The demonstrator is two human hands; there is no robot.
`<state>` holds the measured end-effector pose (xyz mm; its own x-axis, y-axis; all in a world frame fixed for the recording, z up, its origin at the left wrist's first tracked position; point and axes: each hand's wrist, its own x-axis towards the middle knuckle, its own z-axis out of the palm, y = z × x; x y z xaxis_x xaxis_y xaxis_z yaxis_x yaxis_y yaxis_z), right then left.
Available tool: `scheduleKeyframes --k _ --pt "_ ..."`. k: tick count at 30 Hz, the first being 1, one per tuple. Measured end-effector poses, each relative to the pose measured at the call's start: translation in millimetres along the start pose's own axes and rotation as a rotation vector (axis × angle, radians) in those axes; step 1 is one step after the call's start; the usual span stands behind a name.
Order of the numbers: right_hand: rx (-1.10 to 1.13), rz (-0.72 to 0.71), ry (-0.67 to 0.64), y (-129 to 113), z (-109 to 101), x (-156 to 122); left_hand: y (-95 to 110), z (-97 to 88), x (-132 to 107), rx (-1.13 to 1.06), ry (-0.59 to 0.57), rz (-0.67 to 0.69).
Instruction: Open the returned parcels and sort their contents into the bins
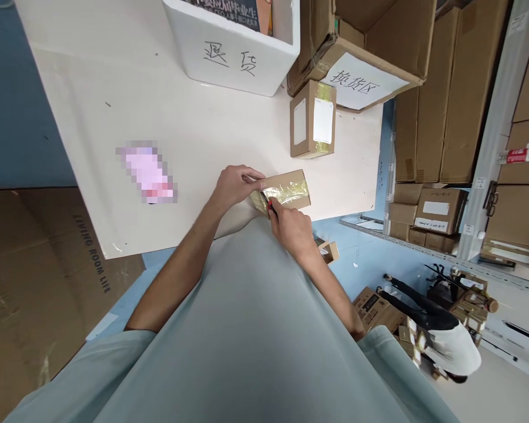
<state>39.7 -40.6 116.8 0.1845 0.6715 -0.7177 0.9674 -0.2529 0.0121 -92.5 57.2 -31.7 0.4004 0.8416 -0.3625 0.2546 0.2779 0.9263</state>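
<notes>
A small cardboard box (pixel 291 187) wrapped in yellowish tape lies at the near edge of the white table (pixel 167 117). My left hand (pixel 235 183) is closed on the box's left end, holding it down. My right hand (pixel 291 228) is closed round a small red-handled cutter (pixel 271 207) whose tip touches the taped near side of the box. My pale shirt hides the table edge below the hands.
A second taped box with white labels (pixel 312 119) stands behind. A white foam bin (pixel 233 47) and an open labelled carton (pixel 361 64) sit at the back. A blurred pink item (pixel 147 173) lies left. Stacked cartons fill shelves right; another person (pixel 441 329) crouches on the floor.
</notes>
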Motion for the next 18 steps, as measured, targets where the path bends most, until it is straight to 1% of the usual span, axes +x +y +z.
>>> scheduleKeyframes --k 4,6,9,13,18 --pt "-0.010 -0.047 -0.057 10 -8 -3 1 7.0 -7 -0.007 -0.011 -0.025" --pt "-0.015 -0.083 -0.066 14 -12 -1 1 10.7 -12 -0.018 0.021 -0.035" --pt "-0.009 -0.120 -0.037 16 -13 5 1 13.5 -14 -0.016 0.087 -0.028" --pt "0.010 -0.116 -0.021 18 -5 1 1 14.5 -12 -0.026 0.097 -0.039" --pt "-0.004 -0.085 -0.069 24 8 -8 5 18.5 -14 -0.046 0.129 -0.067"
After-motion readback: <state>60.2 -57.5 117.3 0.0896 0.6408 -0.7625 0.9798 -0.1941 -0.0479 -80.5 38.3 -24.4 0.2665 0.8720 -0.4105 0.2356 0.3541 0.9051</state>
